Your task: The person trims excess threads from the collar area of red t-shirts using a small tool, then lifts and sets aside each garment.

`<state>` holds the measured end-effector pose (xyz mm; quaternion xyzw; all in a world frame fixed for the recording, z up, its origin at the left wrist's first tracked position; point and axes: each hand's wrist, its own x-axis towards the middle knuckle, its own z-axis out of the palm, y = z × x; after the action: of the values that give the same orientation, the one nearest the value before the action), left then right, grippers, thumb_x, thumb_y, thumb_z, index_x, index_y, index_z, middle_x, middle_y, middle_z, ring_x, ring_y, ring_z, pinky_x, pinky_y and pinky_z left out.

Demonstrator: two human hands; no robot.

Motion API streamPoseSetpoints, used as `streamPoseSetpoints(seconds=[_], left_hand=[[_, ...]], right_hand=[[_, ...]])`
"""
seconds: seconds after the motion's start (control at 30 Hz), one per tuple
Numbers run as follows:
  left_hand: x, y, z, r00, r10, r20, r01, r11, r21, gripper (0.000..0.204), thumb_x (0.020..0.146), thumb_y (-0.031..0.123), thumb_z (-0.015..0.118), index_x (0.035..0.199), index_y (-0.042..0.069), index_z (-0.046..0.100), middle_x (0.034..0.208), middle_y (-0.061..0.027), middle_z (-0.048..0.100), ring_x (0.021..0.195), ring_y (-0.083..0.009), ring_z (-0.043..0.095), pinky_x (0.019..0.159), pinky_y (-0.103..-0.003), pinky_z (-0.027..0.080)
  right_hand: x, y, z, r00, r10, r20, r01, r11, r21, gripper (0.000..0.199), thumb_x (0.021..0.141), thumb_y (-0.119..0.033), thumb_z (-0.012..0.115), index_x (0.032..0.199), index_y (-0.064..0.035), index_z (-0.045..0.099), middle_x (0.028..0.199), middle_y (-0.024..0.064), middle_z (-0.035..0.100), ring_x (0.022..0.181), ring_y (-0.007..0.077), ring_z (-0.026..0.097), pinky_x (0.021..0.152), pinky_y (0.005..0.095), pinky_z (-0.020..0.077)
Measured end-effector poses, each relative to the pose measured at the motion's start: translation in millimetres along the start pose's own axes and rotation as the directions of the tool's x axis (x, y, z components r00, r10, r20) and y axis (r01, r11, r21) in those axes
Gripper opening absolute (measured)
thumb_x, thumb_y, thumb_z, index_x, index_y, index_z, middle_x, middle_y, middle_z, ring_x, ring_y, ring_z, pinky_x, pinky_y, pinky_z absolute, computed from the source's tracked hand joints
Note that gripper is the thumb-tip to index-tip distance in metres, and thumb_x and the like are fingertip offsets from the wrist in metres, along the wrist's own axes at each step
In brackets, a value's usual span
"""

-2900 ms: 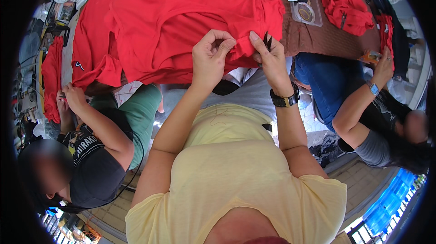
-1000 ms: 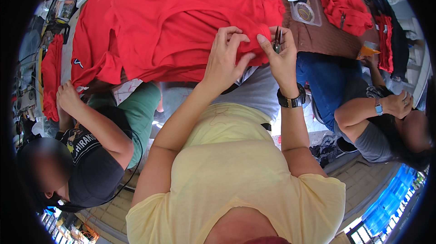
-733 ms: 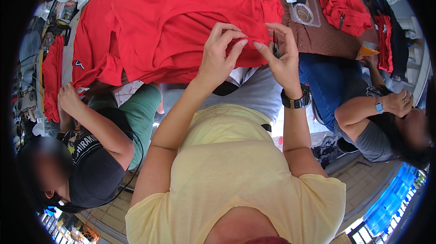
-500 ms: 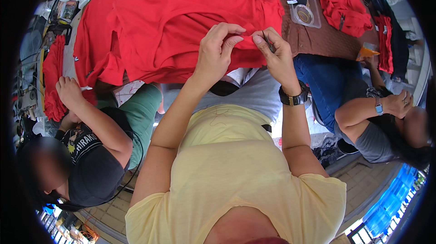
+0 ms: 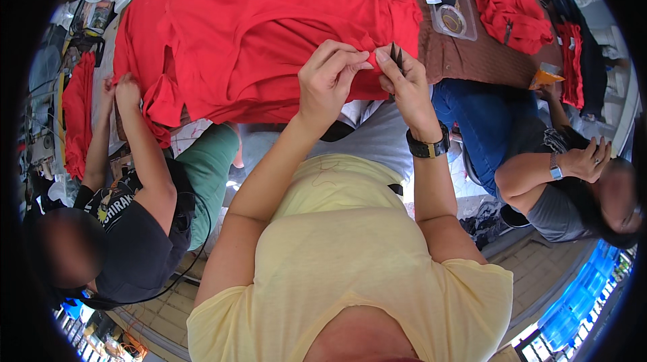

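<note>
Closed the left hand (image 5: 331,79), open one second ago, in a pinching grip on a fold (image 5: 371,58) of the red garment (image 5: 216,32), left of the clear box (image 5: 466,32); held dark snips (image 5: 397,58) in the right hand (image 5: 409,84), beside this fold; so, probably, steadied it.

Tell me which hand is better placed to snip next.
Probably the right hand: it holds the dark scissors near the red cloth, while the left hand pinches the cloth.
</note>
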<state>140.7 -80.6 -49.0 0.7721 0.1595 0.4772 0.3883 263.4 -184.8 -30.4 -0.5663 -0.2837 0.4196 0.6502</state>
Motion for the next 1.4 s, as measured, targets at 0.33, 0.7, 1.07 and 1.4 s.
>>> streamPoseSetpoints(seconds=[0.33, 0.7, 1.07, 1.4], left_hand=[[0, -17, -14, 0.897, -0.408, 0.17, 0.44, 0.798, -0.412, 0.003, 0.093, 0.0, 0.067, 0.095, -0.002, 0.064, 0.093, -0.0052, 0.066, 0.084, -0.0119, 0.063, 0.077, -0.025, 0.052], [-3, -6, -9, 0.839, -0.527, 0.137, 0.522, 0.708, -0.476, 0.007, 0.098, 0.003, 0.063, 0.1, -0.003, 0.064, 0.099, -0.0083, 0.067, 0.092, -0.0129, 0.064, 0.085, -0.028, 0.054], [-25, 4, -4, 0.995, -0.103, 0.004, 0.103, 0.994, 0.022, 0.024, 0.081, -0.004, 0.076, 0.103, 0.0, 0.067, 0.1, -0.0119, 0.061, 0.083, -0.0202, 0.065, 0.071, -0.031, 0.054], [-3, 0, 5, 0.998, -0.047, 0.029, 0.046, 0.999, 0.026, 0.025, 0.083, -0.002, 0.074, 0.107, 0.0, 0.067, 0.1, -0.0114, 0.062, 0.084, -0.0217, 0.065, 0.072, -0.032, 0.054]], right_hand=[[2, 3, 2, 0.999, -0.004, 0.044, 0.006, 0.999, -0.049, 0.016, 0.105, -0.021, 0.055, 0.1, -0.006, 0.06, 0.072, -0.0087, 0.04, 0.061, 0.001, 0.033, 0.052, 0.02, 0.0264], [-37, -26, 44, 0.989, -0.147, -0.034, 0.131, 0.946, -0.298, 0.021, 0.102, -0.016, 0.055, 0.114, 0.0008, 0.059, 0.081, 0.0063, 0.052, 0.071, 0.0142, 0.054, 0.065, 0.0275, 0.0445], [-15, -2, 13, 0.881, -0.472, -0.032, 0.308, 0.623, -0.719, 0.022, 0.086, 0.005, 0.066, 0.108, 0.0051, 0.064, 0.089, 0.015, 0.052, 0.074, 0.0272, 0.056, 0.066, 0.0362, 0.0452], [-8, -11, 3, 0.935, -0.353, 0.033, 0.298, 0.735, -0.609, 0.023, 0.089, 0.001, 0.061, 0.111, 0.0082, 0.062, 0.095, 0.0172, 0.054, 0.087, 0.0288, 0.057, 0.08, 0.0354, 0.0464]])
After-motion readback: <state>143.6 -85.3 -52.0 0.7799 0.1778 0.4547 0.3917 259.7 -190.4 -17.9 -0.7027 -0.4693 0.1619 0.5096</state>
